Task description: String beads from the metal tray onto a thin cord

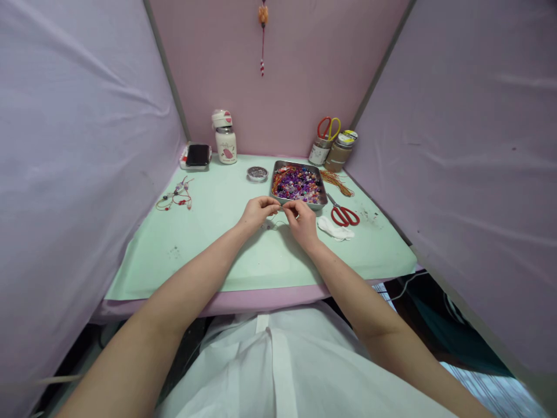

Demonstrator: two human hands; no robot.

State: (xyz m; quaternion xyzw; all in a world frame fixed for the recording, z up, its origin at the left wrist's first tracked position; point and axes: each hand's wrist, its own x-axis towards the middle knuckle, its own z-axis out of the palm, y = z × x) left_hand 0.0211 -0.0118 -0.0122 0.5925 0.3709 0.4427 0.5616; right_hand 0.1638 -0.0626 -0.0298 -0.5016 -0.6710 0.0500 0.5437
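Observation:
My left hand (260, 211) and my right hand (301, 219) meet above the table, just in front of a metal tray (324, 201) of mixed beads. Both pinch with thumb and forefinger, fingertips almost touching. A thin cord (275, 219) runs between and below them, with a few small beads (266, 227) hanging or lying under the left hand. Whether a bead sits between the fingertips is too small to tell. To the right of my right hand lie a crumpled white cloth (336, 229) and red-handled scissors (345, 216).
Behind stand a white bottle (226, 145), a jar holding scissors (319, 153) and a brown jar (339, 157). A round dish (257, 173) sits left of the tray, a bundle of cords (337, 183) right of it. Finished-looking bracelets (176, 197) and a phone (198, 155) are at left.

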